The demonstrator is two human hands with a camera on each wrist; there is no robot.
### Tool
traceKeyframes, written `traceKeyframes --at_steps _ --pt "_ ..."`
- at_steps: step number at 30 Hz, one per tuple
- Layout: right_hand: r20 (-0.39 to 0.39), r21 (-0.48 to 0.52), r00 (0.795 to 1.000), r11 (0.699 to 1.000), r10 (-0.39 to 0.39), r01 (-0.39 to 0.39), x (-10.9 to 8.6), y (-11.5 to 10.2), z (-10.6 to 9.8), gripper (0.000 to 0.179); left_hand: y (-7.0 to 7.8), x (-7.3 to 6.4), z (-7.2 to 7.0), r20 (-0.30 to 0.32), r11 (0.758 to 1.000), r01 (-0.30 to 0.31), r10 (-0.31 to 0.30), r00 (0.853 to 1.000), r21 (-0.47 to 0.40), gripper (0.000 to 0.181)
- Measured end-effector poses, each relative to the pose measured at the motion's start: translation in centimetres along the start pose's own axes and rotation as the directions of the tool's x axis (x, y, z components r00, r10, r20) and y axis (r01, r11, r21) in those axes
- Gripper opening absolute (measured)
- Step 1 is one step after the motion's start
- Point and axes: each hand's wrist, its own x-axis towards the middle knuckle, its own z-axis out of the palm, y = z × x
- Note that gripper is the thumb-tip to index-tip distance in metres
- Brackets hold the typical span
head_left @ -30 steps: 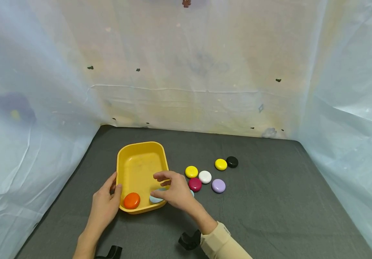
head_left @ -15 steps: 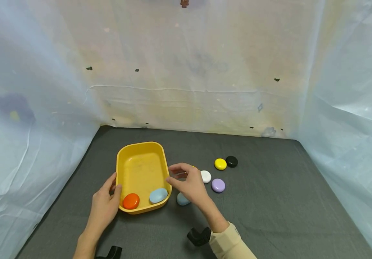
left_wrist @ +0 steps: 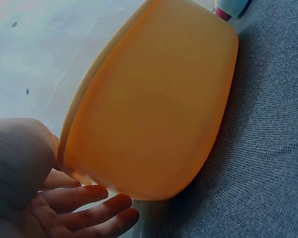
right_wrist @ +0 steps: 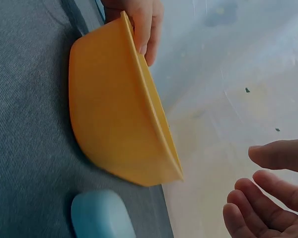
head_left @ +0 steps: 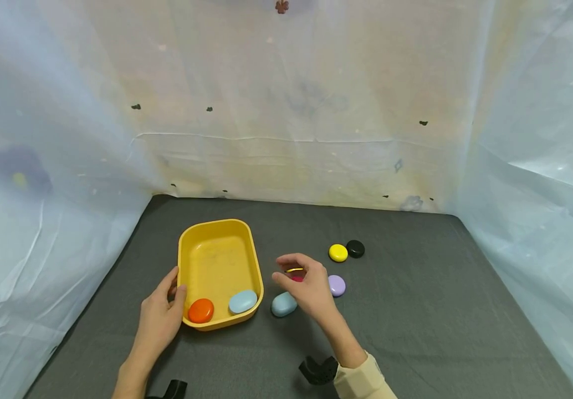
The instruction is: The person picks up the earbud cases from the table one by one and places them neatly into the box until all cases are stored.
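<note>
On the dark grey desk (head_left: 441,305), a yellow tray (head_left: 216,257) stands open side up at the person's left. The left hand (head_left: 160,309) pinches its left wall toward the near corner, thumb at the rim and other fingers outside, a hold that probably steadies the tray and leaves its right side accessible. The right hand (head_left: 311,288) hovers past the right rim, fingers bent, parted and grasping nothing; the gap suits a rounded piece. Inside, an orange piece (head_left: 200,311) and a pale blue piece (head_left: 242,302) lie toward the near corners, where the walls should contain them. Outside, a grey-blue piece (head_left: 284,305) lies just beside the tray; a crimson piece (head_left: 297,279) is partly hidden by the right hand. Farther right lie a lilac piece (head_left: 337,285) and, close together, a yellow piece (head_left: 338,252) and a black piece (head_left: 355,249).
</note>
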Motion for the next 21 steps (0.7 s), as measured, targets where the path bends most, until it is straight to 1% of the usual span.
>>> traceKeyframes --at_steps 4,6,7,10,13,17,21 --pt "-0.016 -0.003 1.000 1.000 0.024 -0.024 -0.2 0.6 -0.6 0.023 0.0 0.0 0.0 0.002 1.000 0.002 -0.002 1.000 -0.005 0.053" --pt "-0.013 -0.020 0.999 0.999 0.036 -0.036 -0.2 2.0 -0.7 0.026 -0.1 0.0 0.0 0.004 1.000 0.004 -0.004 1.000 -0.008 0.053" --pt "-0.007 -0.032 0.999 0.998 0.047 -0.047 -0.1 2.6 -0.8 0.028 -0.1 0.0 0.0 0.004 1.000 0.005 -0.005 1.000 -0.009 0.054" --pt "0.023 -0.067 0.997 0.995 0.079 -0.077 -0.4 3.3 -1.2 0.035 0.0 0.0 -0.1 0.007 1.000 0.006 -0.006 1.000 -0.007 0.054" --pt "0.057 -0.099 0.993 0.990 0.107 -0.101 -0.8 3.9 -1.5 0.038 0.1 -0.2 -0.1 0.004 1.000 -0.005 0.005 1.000 -0.011 0.054" --pt "0.100 -0.123 0.988 0.987 0.114 -0.102 -1.4 4.7 -1.6 0.039 0.1 -0.3 -0.1 0.001 1.000 -0.014 0.014 1.000 -0.017 0.054" --pt "0.121 -0.130 0.987 0.988 0.103 -0.087 -1.8 5.4 -1.4 0.040 0.1 -0.2 -0.1 0.002 1.000 -0.012 0.012 1.000 -0.017 0.054"
